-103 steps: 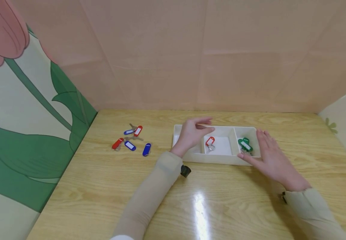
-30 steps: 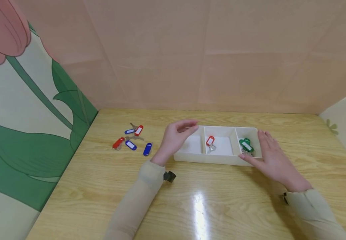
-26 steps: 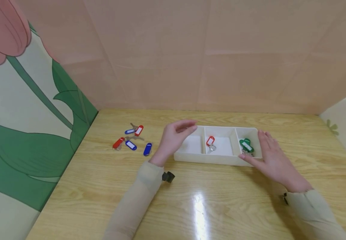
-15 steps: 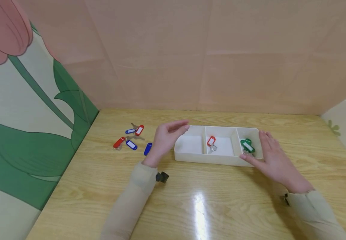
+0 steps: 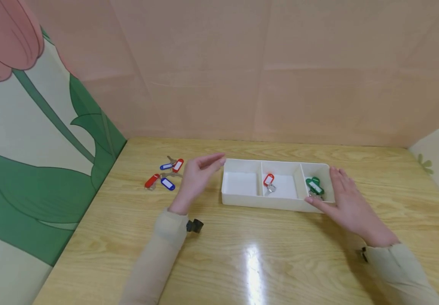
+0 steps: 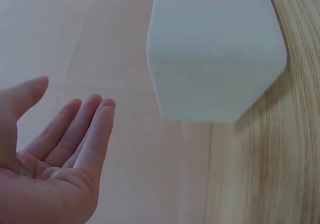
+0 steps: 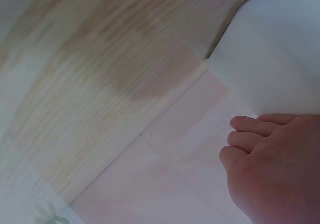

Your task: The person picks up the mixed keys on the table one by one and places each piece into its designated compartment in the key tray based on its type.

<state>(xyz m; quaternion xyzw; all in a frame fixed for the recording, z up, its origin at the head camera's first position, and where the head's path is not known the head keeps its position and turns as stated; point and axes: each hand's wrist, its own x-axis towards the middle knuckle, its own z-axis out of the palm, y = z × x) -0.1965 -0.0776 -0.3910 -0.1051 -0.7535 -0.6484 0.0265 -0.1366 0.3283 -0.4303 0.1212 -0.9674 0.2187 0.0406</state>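
A white tray (image 5: 261, 203) with three compartments stands on the table. My left hand (image 5: 195, 178) is just left of it, empty, thumb and fingers extended; the left wrist view shows the open palm (image 6: 55, 179) beside the tray's end wall (image 6: 215, 83). My right hand (image 5: 350, 201) rests at the tray's right end, fingers straight along the wall and thumb on the front corner. A red key tag (image 5: 269, 180) with its key lies in the middle compartment, green key tags (image 5: 314, 185) in the right one. The left compartment (image 5: 241, 184) holds nothing.
Left of my left hand lie red key tags (image 5: 152, 181) and blue key tags (image 5: 167, 184) with keys (image 5: 171, 159). The blue tag nearest the tray is hidden behind the hand. A pink wall covering (image 5: 261, 97) rises behind the wooden table (image 5: 219, 254).
My left hand has moved left from over the tray's left compartment to outside its left end, uncovering that compartment and covering one blue tag. My right hand has stayed at the tray's right end.
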